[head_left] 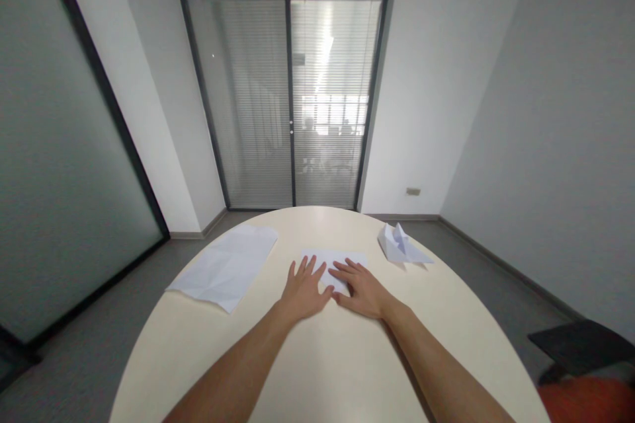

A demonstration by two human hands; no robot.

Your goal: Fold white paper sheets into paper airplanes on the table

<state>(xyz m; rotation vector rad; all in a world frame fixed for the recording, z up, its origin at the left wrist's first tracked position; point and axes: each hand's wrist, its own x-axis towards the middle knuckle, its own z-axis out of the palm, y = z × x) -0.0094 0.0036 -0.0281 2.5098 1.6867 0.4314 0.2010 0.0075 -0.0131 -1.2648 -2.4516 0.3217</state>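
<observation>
A small piece of white paper (325, 256) lies flat on the table, partly covered by both hands. My left hand (303, 291) rests on its left part with the fingers spread. On its right part lies my right hand (361, 287), fingers stretched out and apart. The two thumbs nearly meet near the paper's front edge. To the right stands a folded white paper shape (401, 246) with pointed peaks. A larger creased white sheet (225, 268) is spread out at the left. Whether the paper under my hands is folded is hard to tell.
The round cream table (317, 370) has a curved edge all around. At the lower right are a black chair part (585, 347) and something red (590, 400). Beyond the table stands a glazed door with blinds (243, 106); a frosted glass panel (64, 145) is at the left.
</observation>
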